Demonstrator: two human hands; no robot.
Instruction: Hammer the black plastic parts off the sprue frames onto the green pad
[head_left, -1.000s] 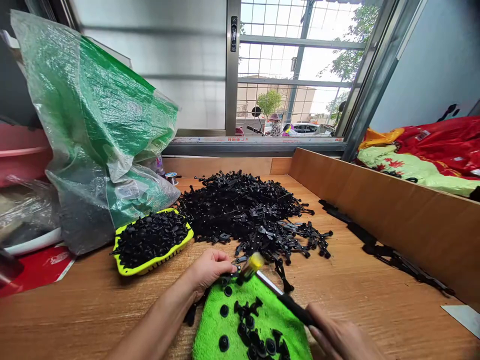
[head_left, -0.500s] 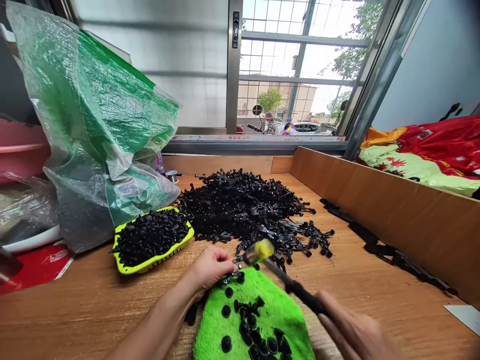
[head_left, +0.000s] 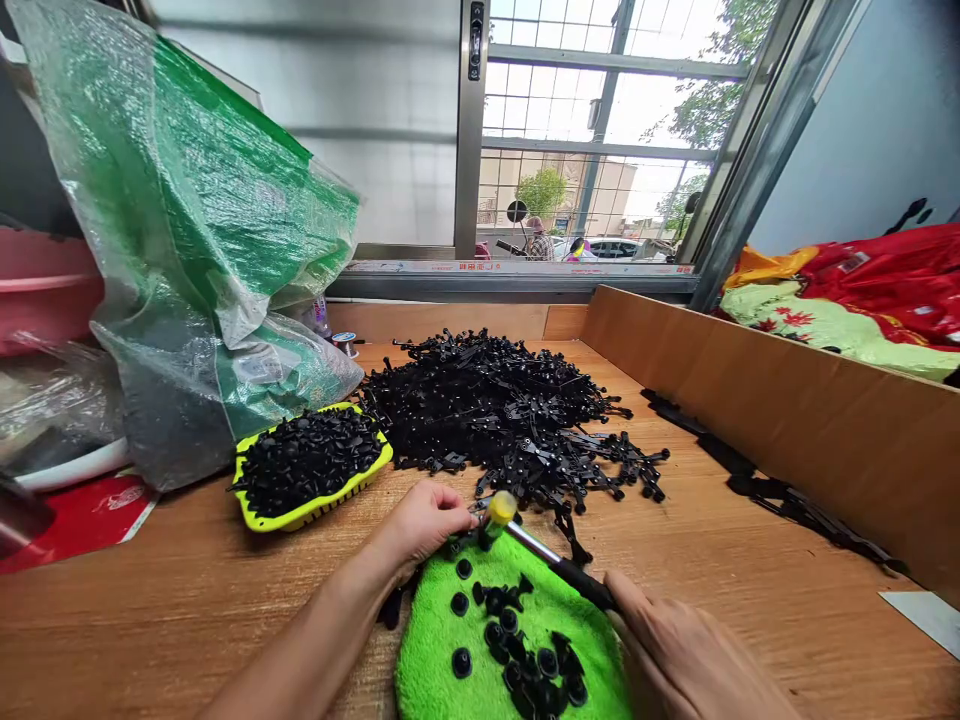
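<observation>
My right hand (head_left: 675, 640) is closed round the black grip of a small hammer (head_left: 540, 550), whose yellow head is down at the far edge of a green cloth (head_left: 442, 690). Just left of the hammer head, my left hand (head_left: 427, 520) pinches a small black part (head_left: 454, 545), mostly hidden by the fingers and the hammer. On the cloth lie several black suction cups (head_left: 462, 662), some spaced singly along the left and others heaped near the middle.
Beyond the cloth spreads a big pile of black metal-and-plastic parts (head_left: 487, 400). A yellow basket (head_left: 300, 515) full of small black pieces stands left, before a green plastic bag (head_left: 262, 220). A wooden board (head_left: 750, 390) edges the right side, with black strips (head_left: 795, 515) along it.
The hammer has swung down and left, its head now lower against the far cloth edge. My left hand keeps its pinch at the same place. The whole view has shifted slightly.
</observation>
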